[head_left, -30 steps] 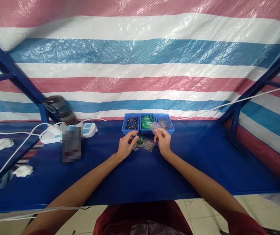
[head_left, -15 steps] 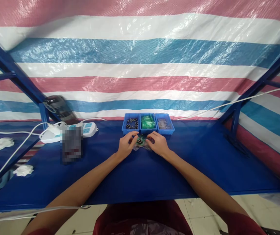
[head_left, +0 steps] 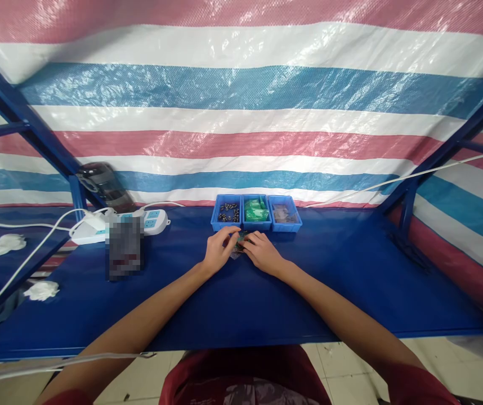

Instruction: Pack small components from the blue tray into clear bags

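Note:
A small green board in clear plastic (head_left: 238, 248) lies on the blue table in front of the bins, mostly covered by my fingers. My left hand (head_left: 219, 248) pinches its left side between thumb and fingers. From the right, my right hand (head_left: 262, 252) reaches over it with bent fingers, its fingertips close to those of my left hand; what they hold is hidden. Just behind stand three blue bins: one with small dark and metallic parts (head_left: 228, 212), one with green boards in bags (head_left: 256, 209), one with clear plastic bags (head_left: 284, 214).
On the left of the table (head_left: 334, 298) are a white power strip (head_left: 155, 222) with cables, a blurred dark object (head_left: 124, 247), a dark bottle (head_left: 108, 185) and crumpled white tissue (head_left: 41, 290). Blue frame posts and striped sheeting stand behind.
My right hand has moved left over the board, closing the gap to my left hand and covering the plastic on the right. My left hand has stayed nearly in place.

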Tool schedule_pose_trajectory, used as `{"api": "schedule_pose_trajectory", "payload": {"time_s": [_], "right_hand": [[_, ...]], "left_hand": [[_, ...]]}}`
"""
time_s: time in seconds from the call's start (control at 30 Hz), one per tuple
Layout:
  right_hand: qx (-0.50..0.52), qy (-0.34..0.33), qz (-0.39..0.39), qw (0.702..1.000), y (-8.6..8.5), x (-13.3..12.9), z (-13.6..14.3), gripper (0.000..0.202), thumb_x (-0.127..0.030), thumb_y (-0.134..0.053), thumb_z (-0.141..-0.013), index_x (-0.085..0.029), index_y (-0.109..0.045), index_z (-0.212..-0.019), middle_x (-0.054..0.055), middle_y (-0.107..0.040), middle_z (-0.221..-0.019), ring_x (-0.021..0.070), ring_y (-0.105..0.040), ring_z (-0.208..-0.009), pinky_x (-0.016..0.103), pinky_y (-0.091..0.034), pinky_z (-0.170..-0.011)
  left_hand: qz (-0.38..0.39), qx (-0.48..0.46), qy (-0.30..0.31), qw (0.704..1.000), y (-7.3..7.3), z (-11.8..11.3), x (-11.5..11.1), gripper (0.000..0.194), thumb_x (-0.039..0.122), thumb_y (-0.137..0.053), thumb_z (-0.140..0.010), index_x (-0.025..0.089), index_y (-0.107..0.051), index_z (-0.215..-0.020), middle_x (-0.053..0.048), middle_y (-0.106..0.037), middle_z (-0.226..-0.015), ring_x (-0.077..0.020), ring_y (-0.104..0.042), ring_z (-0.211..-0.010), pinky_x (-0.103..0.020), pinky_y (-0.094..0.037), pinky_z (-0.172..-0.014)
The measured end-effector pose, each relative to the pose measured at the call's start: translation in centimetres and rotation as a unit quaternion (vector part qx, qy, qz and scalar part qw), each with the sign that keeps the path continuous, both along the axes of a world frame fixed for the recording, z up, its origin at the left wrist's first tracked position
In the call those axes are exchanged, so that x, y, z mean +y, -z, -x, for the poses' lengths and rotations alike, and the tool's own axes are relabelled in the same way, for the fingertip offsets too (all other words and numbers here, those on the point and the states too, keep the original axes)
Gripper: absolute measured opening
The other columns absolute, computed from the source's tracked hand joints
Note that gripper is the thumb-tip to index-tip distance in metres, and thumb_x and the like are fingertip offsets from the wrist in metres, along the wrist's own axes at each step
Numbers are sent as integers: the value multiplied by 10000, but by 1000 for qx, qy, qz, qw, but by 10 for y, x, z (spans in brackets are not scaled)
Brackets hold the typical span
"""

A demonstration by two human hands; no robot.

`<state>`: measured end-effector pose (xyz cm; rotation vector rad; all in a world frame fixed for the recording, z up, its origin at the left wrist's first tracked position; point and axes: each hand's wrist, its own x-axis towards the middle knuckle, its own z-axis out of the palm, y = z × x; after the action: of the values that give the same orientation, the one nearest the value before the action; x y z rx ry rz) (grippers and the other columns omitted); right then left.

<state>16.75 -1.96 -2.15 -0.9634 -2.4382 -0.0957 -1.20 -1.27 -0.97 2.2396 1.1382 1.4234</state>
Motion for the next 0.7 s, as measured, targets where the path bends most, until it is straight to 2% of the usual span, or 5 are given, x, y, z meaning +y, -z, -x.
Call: {"api": "schedule_pose_trajectory", "payload": {"time_s": [0.37, 0.57, 0.7], "right_hand": [[43, 9, 12, 999, 1, 3, -1, 226, -207, -409, -941, -144, -618, -997, 98, -614, -925, 208, -496, -830, 346, -389, -732], [173, 16, 13, 985, -1, 1, -4, 246, -241, -413, -938, -167, -599, -1082, 104, -631, -996, 216, -557, -906, 360, -417, -794], [267, 26, 25, 963, -4, -3, -3, 254, -269, -429, -929, -188, -573, -1122, 89, -639, -946, 207, -586, -873, 351, -446, -788]], "left_hand": [[2, 7, 4, 1000, 0, 0, 0, 194, 280, -480, -907, 173, -623, -980, -31, -666, -867, -104, -628, -674, -211, -503, -655], [-1, 15, 1, 1000, 0, 1, 1, 188, 285, -488, -903, 179, -618, -989, -29, -662, -873, -97, -603, -638, -215, -491, -644], [-4, 27, 4, 1000, -2, 0, 1, 196, 304, -493, -902, 184, -619, -994, -29, -658, -867, -85, -568, -584, -210, -479, -597]]}}
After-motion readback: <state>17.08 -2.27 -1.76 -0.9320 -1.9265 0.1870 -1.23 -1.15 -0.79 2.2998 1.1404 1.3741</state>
